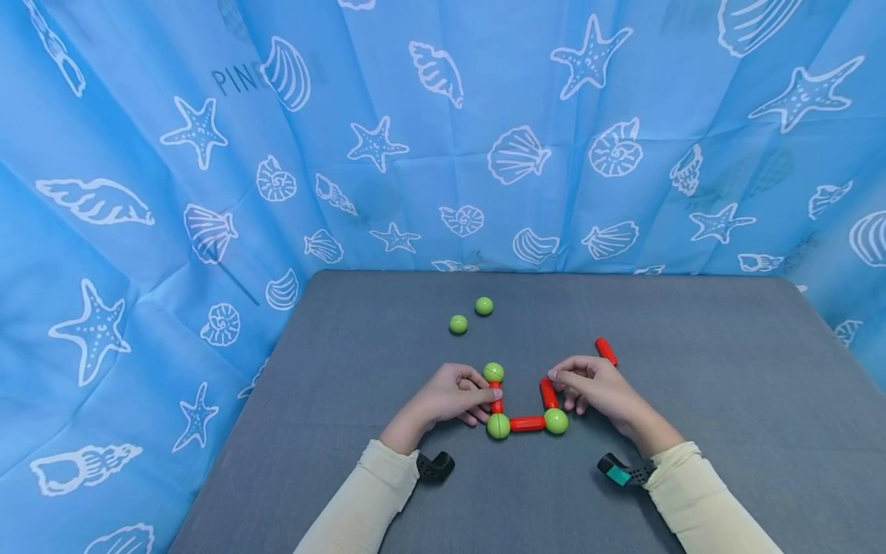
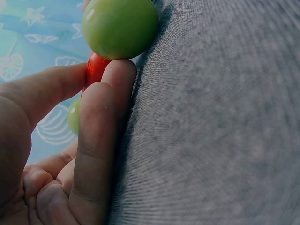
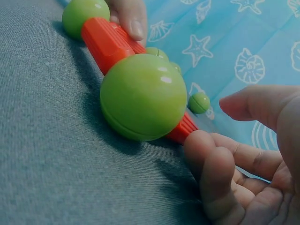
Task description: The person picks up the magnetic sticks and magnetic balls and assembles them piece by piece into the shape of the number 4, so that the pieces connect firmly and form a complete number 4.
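Red rods and green balls form a U-shaped chain on the grey table. My left hand (image 1: 451, 394) pinches the left red rod (image 1: 496, 398) between thumb and fingers; a far-left ball (image 1: 494, 372) and a near-left ball (image 1: 498, 425) sit at its ends. A middle red rod (image 1: 527, 424) joins the near-left ball to the near-right ball (image 3: 143, 97). From that ball a right red rod (image 1: 548, 393) points away, no ball at its far end. My right hand (image 1: 597, 385) is beside this rod, fingertips at its side and the thumb (image 3: 243, 104) apart from it.
Two loose green balls, one nearer (image 1: 458, 325) and one farther (image 1: 484, 306), lie beyond the chain. A loose red rod (image 1: 605, 351) lies just behind my right hand. A blue curtain (image 1: 443, 154) with shell prints hangs along the back and left of the table (image 1: 332, 354).
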Tool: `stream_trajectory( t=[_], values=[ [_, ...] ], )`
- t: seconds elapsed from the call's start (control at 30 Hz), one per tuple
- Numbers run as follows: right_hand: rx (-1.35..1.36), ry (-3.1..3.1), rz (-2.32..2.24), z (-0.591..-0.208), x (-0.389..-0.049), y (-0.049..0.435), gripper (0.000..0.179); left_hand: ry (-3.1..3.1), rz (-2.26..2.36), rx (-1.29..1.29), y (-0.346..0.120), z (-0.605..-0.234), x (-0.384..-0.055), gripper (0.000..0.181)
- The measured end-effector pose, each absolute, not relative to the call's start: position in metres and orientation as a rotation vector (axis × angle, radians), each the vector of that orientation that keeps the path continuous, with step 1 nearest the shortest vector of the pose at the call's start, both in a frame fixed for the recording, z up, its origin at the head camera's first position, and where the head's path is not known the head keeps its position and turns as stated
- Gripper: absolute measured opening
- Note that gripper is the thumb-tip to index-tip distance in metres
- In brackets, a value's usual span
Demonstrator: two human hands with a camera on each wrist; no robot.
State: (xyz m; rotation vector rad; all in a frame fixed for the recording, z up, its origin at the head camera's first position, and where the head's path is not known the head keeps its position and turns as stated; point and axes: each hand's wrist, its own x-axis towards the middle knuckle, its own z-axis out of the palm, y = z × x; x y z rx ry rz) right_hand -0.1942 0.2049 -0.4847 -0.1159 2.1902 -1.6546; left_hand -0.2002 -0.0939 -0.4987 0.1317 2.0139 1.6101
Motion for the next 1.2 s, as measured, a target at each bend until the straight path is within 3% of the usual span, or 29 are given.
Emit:
stream_trajectory(
  t=[0.83,1.2],
  values=[
    [-0.134,2.155,-1.695,-0.478,-0.196,0.207,0.036,2.025,1.629,0.171,-0.094,-0.5,-0.197,0.024],
    [-0.294,2.373,-1.576,-0.455,-0.22,0.194,0.035,2.027,1.604,0.167,-0.094,-0.496,-0.199,0.027]
  ],
)
